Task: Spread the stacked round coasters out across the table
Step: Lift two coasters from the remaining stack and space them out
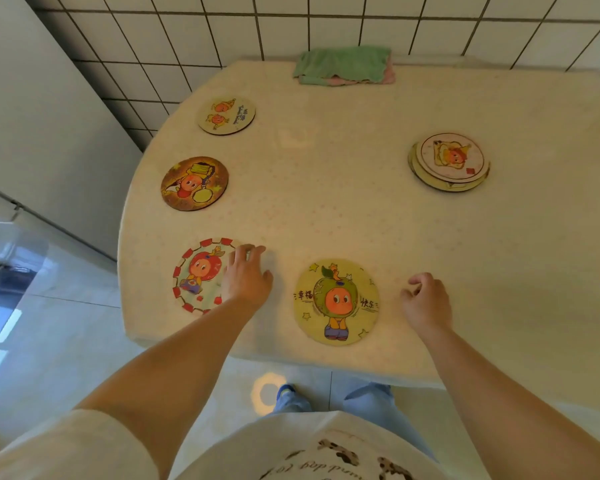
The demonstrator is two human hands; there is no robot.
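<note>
4 coasters already lie singly on the table point(361, 209): a pale one point(226, 115) at upper left, a dark brown one point(194, 183) below it, a red-rimmed one point(201, 275) at lower left and a green one point(336, 301) at lower centre. The rest of the stack point(450, 162) sits at centre right, well apart from both hands, with at least 3 discs in it; the exact count is hard to read from the offset edges.

The left hand point(247, 278) lies over the right edge of the red-rimmed coaster, fingers loosely apart and flat, gripping nothing that shows. The right hand point(426, 299) hovers just right of the green coaster, fingers curled in together and empty.

The step in hand looks like settling the red-rimmed coaster, then going back to the stack. To do it well, lift the left hand straight off so the disc does not slide toward the near table edge. Take only the top disc from the stack, pinching its overhanging rim, and lay it in the bare centre or lower right, clear of its neighbours and of the folded cloths point(343, 65) at the top.
</note>
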